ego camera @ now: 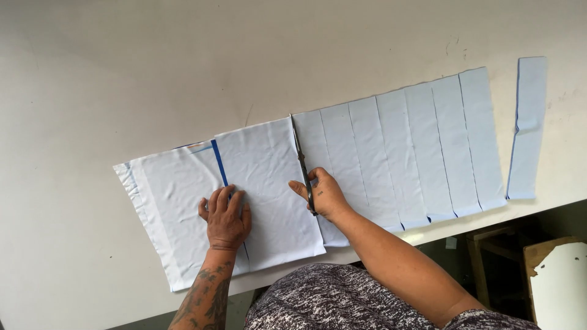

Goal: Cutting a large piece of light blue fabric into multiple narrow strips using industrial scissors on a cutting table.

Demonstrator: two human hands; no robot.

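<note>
Cutting along the pale blue fabric (pixel 263 183) spread by the surface's (pixel 122 73) near edge, my right hand (pixel 324 194) has its fingers closed round the scissors (pixel 301 160). My left hand (pixel 226 217) lies flat, fingers open, pinning the cloth. I judge the cut could wander off line if the fabric creeps under that palm, leaving a crooked piece beside the cut strips (pixel 422 153).
</note>
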